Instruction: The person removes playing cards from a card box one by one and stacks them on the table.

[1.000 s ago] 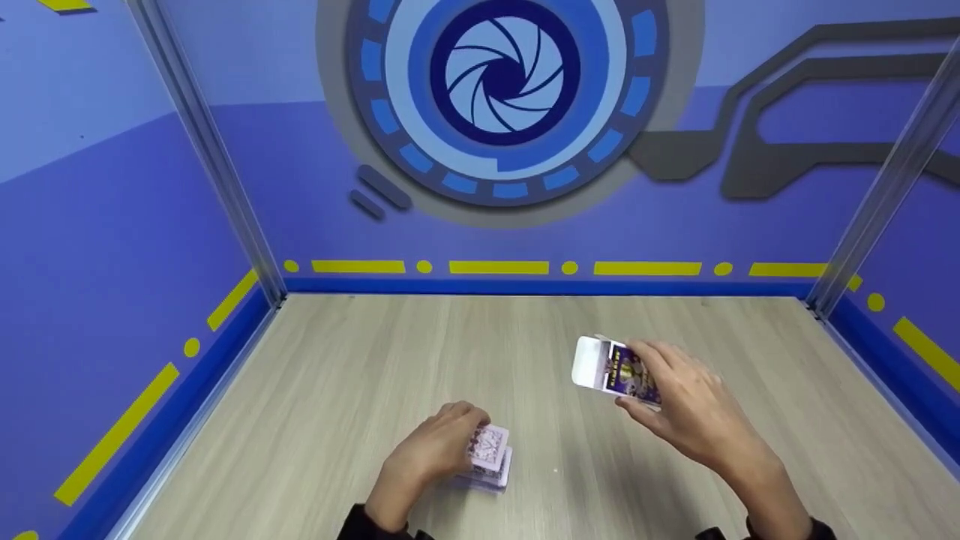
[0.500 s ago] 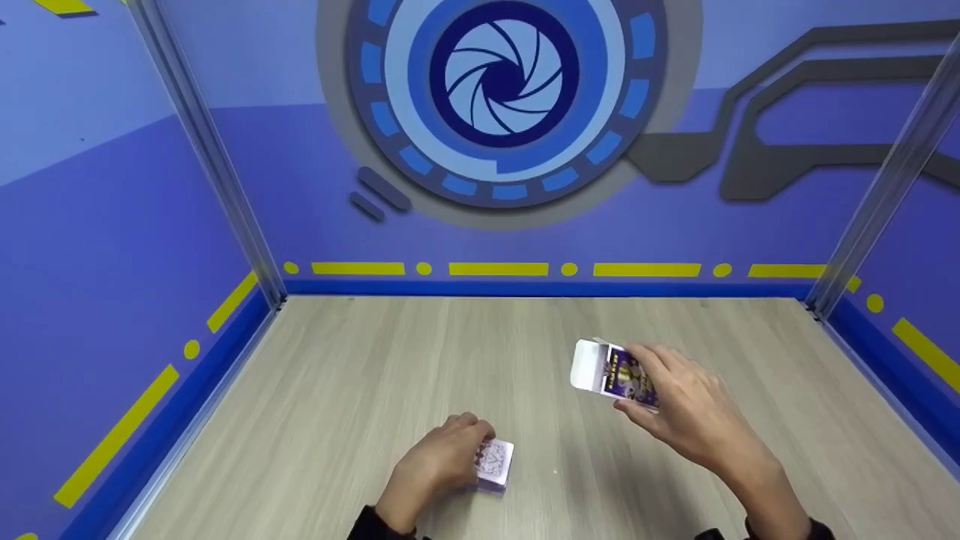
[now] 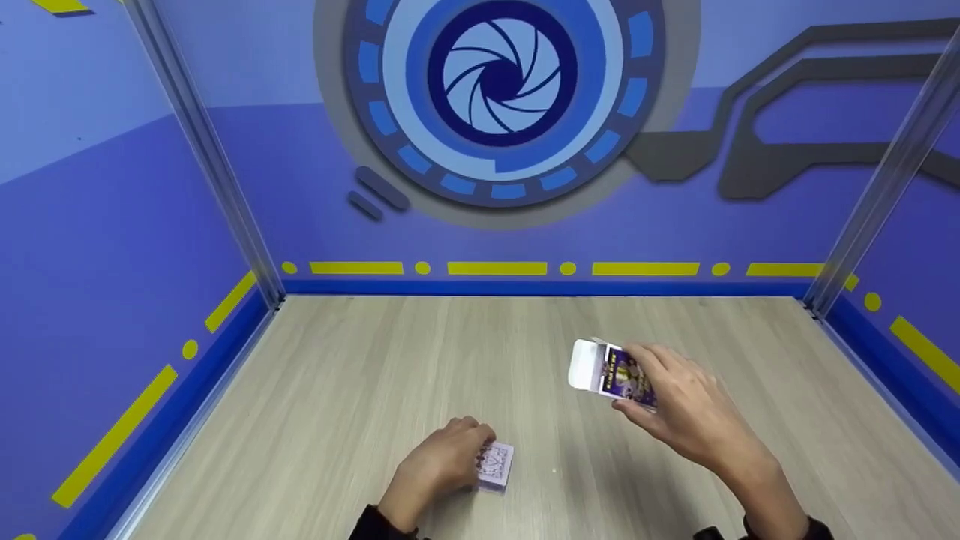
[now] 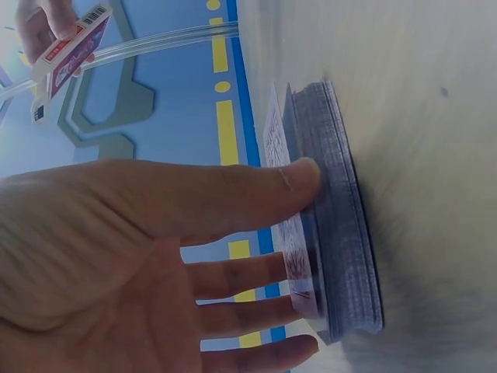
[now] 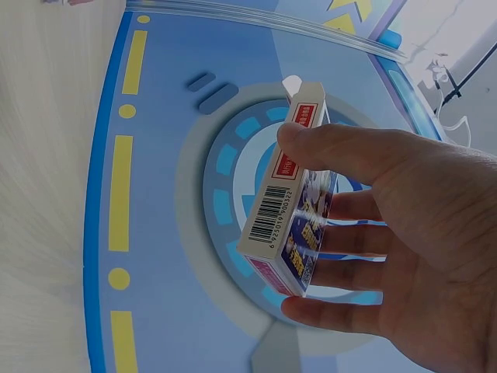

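My left hand (image 3: 444, 459) grips a deck of playing cards (image 3: 496, 463) from above, low in the middle of the head view. The left wrist view shows my thumb on one long side of the deck (image 4: 342, 210) and the fingers at the other, near the top; the uppermost cards, with a patterned back, sit slightly offset from the thick stack. My right hand (image 3: 686, 405) holds a card box (image 3: 628, 379) above the table, its white flap open toward the left. A barcode and purple print show on the box (image 5: 283, 210) in the right wrist view.
A pale wood-grain table (image 3: 390, 360) lies under both hands. Blue printed panels with metal corner posts (image 3: 217, 165) enclose it at the back and sides.
My left hand has moved slightly right and toward me, bringing the upper cards down over the lower ones, so the deck looks squarer. The right hand and box barely shift.
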Available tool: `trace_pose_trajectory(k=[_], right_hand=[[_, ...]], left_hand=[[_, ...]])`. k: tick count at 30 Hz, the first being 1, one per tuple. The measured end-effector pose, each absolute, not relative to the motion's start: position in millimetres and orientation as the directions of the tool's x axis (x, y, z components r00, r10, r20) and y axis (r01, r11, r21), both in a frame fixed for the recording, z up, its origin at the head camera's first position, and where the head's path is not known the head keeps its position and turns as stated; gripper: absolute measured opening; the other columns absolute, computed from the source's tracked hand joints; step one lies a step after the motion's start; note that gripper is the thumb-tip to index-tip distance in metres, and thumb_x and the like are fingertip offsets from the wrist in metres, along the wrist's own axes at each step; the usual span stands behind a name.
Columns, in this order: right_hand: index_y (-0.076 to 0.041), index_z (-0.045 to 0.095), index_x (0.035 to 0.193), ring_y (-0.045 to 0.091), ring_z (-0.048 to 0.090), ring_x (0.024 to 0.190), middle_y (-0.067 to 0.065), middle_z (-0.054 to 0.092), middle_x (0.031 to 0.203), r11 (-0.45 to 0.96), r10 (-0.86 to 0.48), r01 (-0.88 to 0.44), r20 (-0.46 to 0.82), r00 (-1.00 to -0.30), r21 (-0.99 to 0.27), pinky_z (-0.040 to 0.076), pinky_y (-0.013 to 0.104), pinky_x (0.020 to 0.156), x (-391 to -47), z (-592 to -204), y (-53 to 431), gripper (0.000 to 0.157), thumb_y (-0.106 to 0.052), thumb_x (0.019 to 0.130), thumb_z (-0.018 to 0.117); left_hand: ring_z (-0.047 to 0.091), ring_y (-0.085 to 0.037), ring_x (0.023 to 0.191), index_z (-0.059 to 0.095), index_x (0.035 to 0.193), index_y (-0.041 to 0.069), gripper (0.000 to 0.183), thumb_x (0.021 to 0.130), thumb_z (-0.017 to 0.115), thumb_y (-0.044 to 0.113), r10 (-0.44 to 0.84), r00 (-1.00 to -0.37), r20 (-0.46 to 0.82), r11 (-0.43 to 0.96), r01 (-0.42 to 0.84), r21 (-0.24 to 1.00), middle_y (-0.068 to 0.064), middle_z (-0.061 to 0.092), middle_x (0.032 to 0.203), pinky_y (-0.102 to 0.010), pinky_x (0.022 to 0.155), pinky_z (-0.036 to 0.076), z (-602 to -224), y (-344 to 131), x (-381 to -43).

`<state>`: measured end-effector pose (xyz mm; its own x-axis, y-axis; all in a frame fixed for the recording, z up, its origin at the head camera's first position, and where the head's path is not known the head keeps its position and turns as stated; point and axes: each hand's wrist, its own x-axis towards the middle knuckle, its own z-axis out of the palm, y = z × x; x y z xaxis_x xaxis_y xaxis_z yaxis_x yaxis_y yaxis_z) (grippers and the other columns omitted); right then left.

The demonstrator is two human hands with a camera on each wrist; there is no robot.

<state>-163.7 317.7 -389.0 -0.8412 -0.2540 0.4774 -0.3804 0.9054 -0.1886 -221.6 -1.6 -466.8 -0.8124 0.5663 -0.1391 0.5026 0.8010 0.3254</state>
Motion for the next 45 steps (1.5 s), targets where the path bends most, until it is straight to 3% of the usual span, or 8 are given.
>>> trace_pose_trajectory(k=[9,18,25,30,35,40,45], right_hand=[[-0.004,0.060,0.136,0.034,0.065,0.107,0.015,0.065,0.125,0.902,-0.263,-0.387,0.470,-0.842,-0.188,0.054,0.056,0.083,-165,-388,316,0.065,-0.032,0.084,0.087],[-0.004,0.060,0.136,0.033,0.065,0.106,0.015,0.065,0.125,0.900,-0.267,-0.393,0.475,-0.839,-0.188,0.055,0.055,0.081,-166,-388,316,0.066,-0.031,0.083,0.088],[-0.005,0.060,0.137,0.034,0.065,0.108,0.015,0.065,0.127,0.905,-0.257,-0.379,0.464,-0.848,-0.192,0.055,0.056,0.081,-166,-389,315,0.066,-0.032,0.083,0.088],[-0.004,0.059,0.137,0.033,0.065,0.107,0.016,0.064,0.127,0.902,-0.254,-0.380,0.457,-0.852,-0.207,0.055,0.055,0.080,-166,-389,315,0.066,-0.031,0.084,0.088],[-0.002,0.058,0.137,0.032,0.064,0.108,0.017,0.063,0.129,0.895,-0.249,-0.384,0.458,-0.853,-0.227,0.056,0.053,0.080,-166,-390,315,0.067,-0.028,0.083,0.088],[-0.002,0.059,0.137,0.031,0.062,0.110,0.016,0.062,0.129,0.897,-0.242,-0.377,0.458,-0.856,-0.232,0.056,0.052,0.084,-167,-392,313,0.069,-0.025,0.081,0.090],[-0.003,0.060,0.136,0.029,0.061,0.110,0.014,0.063,0.127,0.895,-0.262,-0.399,0.486,-0.834,-0.201,0.056,0.051,0.087,-168,-395,309,0.070,-0.023,0.077,0.093]], left_hand=[[0.054,-0.014,0.100,0.067,0.128,0.010,0.059,0.073,0.086,0.003,0.559,-0.814,-0.161,0.804,0.483,0.347,0.002,0.059,0.108,-0.035,0.095,0.052,-468,-2,-222],[0.051,-0.013,0.097,0.067,0.128,0.010,0.055,0.076,0.085,0.005,0.557,-0.817,-0.153,0.803,0.481,0.351,0.002,0.058,0.108,-0.034,0.090,0.052,-469,-3,-222],[0.053,-0.014,0.101,0.065,0.132,0.011,0.070,0.068,0.092,0.013,0.565,-0.808,-0.169,0.799,0.484,0.356,0.002,0.058,0.109,-0.035,0.093,0.052,-468,-5,-223],[0.056,-0.023,0.117,0.061,0.139,0.007,0.075,0.075,0.092,0.031,0.552,-0.821,-0.146,0.792,0.461,0.401,-0.007,0.059,0.127,-0.043,0.103,0.049,-465,-7,-225],[0.056,-0.032,0.127,0.063,0.135,0.004,0.056,0.088,0.082,0.028,0.530,-0.845,0.074,0.747,0.507,0.431,-0.013,0.061,0.135,-0.049,0.105,0.048,-459,-5,-229],[0.066,-0.020,0.110,0.071,0.117,0.010,0.025,0.094,0.076,0.018,0.457,-0.803,0.382,0.640,0.595,0.486,-0.002,0.070,0.116,-0.039,0.091,0.056,-446,7,-225],[0.065,-0.009,0.096,0.072,0.102,0.015,0.007,0.098,0.073,0.019,0.370,-0.754,0.542,0.507,0.653,0.563,0.007,0.069,0.100,-0.032,0.082,0.057,-432,21,-212]])
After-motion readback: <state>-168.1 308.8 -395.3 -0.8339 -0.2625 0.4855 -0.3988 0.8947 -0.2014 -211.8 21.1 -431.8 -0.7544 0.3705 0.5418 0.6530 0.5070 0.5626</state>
